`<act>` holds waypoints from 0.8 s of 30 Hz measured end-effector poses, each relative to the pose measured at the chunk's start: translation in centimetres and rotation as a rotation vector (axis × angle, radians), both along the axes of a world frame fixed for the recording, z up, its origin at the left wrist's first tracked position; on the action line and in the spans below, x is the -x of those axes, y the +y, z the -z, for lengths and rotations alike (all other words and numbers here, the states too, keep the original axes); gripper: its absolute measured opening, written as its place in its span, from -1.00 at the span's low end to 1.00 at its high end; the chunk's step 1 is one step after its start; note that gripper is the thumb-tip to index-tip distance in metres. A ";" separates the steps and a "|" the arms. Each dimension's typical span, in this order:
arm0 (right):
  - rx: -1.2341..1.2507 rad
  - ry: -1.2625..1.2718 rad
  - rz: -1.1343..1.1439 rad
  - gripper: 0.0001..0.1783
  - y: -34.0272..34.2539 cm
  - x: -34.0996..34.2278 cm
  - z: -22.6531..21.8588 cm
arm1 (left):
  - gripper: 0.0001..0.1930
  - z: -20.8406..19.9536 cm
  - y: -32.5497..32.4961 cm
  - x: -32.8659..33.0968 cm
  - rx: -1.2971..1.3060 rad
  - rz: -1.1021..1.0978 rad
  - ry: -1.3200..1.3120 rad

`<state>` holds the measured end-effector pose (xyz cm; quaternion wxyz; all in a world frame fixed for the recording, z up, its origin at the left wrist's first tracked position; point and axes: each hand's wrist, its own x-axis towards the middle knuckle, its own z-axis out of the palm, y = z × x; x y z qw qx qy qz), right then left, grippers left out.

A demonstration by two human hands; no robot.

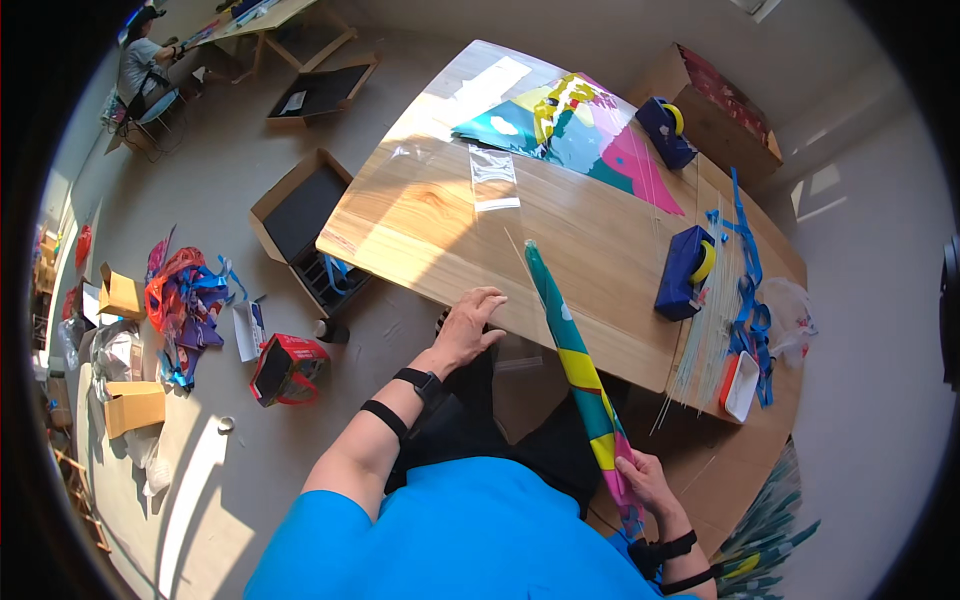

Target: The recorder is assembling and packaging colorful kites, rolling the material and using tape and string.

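Note:
My right hand [645,478] is closed round the lower, pink end of a long rolled-up kite [575,362] in teal, yellow and pink. The roll slants up over the near edge of the table, and a thin rod pokes out by its tip. At the table's near edge, my left hand [467,328] holds nothing, its fingers stretched and thumb apart. Farther back on the table lies a spread triangular kite [590,140] in teal, pink and yellow. A clear plastic sleeve [494,180] lies flat in front of it.
Two blue tape dispensers [680,275] stand on the table's right side, beside thin pale rods [705,340], blue ribbon [745,300] and a red-and-white box [740,387]. Open cartons [300,215] and a heap of colourful cloth [190,310] are on the floor at left. Another person [150,70] sits far left.

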<state>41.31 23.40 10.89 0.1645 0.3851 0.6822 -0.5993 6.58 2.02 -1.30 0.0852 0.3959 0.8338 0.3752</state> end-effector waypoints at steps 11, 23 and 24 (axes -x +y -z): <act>-0.085 -0.221 0.025 -0.62 -7.3 -14.5 -0.9 | -0.42 1.0 3.3 -2.2 0.208 0.169 0.342; -0.078 -0.218 0.023 -0.60 -7.5 -15.2 -1.0 | -0.75 3.7 3.5 -2.8 0.113 0.061 0.403; -0.062 -0.212 0.046 -0.60 -7.5 -15.2 -0.9 | -0.77 3.4 3.7 -2.9 0.083 0.055 0.399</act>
